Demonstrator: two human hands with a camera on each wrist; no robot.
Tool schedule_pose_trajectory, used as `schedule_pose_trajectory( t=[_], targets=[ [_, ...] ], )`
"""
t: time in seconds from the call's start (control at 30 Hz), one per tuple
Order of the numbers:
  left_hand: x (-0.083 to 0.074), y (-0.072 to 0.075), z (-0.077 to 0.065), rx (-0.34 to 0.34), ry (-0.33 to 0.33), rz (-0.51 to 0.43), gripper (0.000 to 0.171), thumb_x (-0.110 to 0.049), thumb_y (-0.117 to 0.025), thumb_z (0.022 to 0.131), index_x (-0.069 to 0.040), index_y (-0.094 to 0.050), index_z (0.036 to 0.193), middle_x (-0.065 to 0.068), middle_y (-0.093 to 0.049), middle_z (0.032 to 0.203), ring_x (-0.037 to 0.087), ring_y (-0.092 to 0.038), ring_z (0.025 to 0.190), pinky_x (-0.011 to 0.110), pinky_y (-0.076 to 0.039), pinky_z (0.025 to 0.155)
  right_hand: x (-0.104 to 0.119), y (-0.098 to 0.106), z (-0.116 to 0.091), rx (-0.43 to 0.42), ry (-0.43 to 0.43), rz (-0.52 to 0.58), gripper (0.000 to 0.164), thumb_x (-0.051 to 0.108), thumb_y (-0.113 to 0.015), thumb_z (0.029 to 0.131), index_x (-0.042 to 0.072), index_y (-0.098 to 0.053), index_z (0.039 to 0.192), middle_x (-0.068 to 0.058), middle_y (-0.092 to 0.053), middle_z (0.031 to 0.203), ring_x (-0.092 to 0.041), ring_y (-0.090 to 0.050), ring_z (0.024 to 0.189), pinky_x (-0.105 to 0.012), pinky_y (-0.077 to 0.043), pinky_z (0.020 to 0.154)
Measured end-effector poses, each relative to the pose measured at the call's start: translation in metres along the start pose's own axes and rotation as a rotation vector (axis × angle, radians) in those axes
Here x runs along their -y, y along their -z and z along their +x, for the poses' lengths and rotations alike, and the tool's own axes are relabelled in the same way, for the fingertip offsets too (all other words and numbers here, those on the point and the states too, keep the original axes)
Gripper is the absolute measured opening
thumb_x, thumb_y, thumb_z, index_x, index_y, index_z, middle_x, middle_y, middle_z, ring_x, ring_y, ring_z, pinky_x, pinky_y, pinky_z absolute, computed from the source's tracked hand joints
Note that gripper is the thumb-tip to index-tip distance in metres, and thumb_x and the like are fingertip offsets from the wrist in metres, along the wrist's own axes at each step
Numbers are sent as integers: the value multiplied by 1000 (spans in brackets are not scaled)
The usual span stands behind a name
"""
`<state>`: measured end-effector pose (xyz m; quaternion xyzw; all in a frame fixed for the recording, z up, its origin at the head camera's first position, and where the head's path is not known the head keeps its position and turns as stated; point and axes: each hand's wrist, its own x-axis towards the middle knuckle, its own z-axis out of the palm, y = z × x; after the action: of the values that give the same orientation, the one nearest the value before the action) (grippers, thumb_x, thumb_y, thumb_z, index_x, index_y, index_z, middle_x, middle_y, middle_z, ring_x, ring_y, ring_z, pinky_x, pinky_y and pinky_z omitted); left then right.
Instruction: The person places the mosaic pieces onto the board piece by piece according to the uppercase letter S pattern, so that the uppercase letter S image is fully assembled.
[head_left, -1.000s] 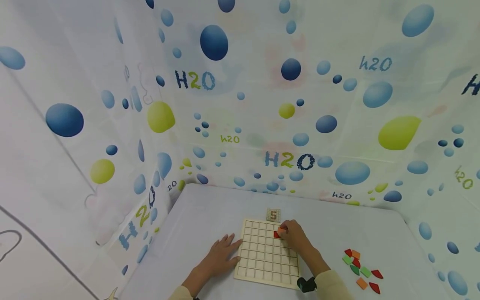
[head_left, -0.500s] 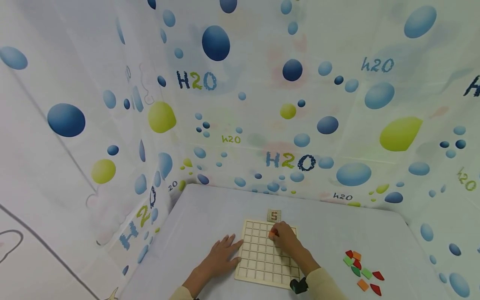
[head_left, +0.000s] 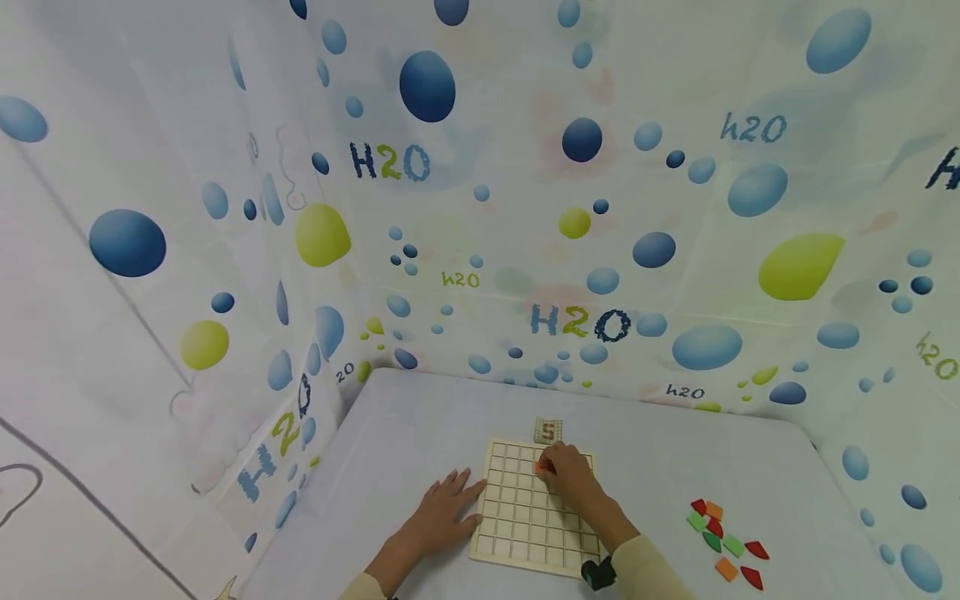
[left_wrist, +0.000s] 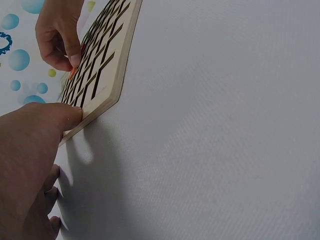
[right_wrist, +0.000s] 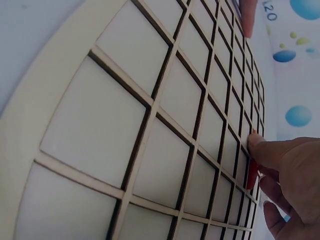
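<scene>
A pale wooden grid board [head_left: 517, 521] lies on the white table. Near its far edge my right hand [head_left: 573, 477] pinches a small orange tile [head_left: 540, 467] right at a grid square. The right wrist view has a red tile [right_wrist: 252, 175] in the grid under the fingertips; the hand hides it in the head view. My left hand [head_left: 442, 515] lies with spread, straight fingers along the board's left edge. Its thumb [left_wrist: 70, 117] touches the wooden frame in the left wrist view. Behind the board lies a small patterned card [head_left: 548, 431] with a reddish figure on a grid.
To the right, loose tiles lie scattered: red quarter-round ones [head_left: 752, 577], orange squares [head_left: 726, 569], light green squares [head_left: 733, 546] and a dark green one [head_left: 712, 542]. A black wrist device [head_left: 597, 572] overlaps the board's near right corner. A printed curtain [head_left: 510, 250] surrounds the table.
My right hand has shifted slightly left with the orange tile and now covers the red tile that showed on the board earlier. My left hand has stayed in place.
</scene>
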<state>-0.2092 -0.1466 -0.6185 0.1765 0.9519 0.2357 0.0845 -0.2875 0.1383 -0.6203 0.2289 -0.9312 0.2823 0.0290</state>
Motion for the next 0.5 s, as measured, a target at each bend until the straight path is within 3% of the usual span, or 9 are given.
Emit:
schedule_pose_trajectory(
  t=[0.5],
  targets=[
    [-1,2,0,-3,-9,-1,59,-40,-62,105,-20,-49,159,20,-37,168,46,-32,156,71,-26,122,2,0,-4,-64,40,-95,10,12,-82,92,12,-73,97,1,-63,93,-19,-55,86,-38,-45,70]
  ],
)
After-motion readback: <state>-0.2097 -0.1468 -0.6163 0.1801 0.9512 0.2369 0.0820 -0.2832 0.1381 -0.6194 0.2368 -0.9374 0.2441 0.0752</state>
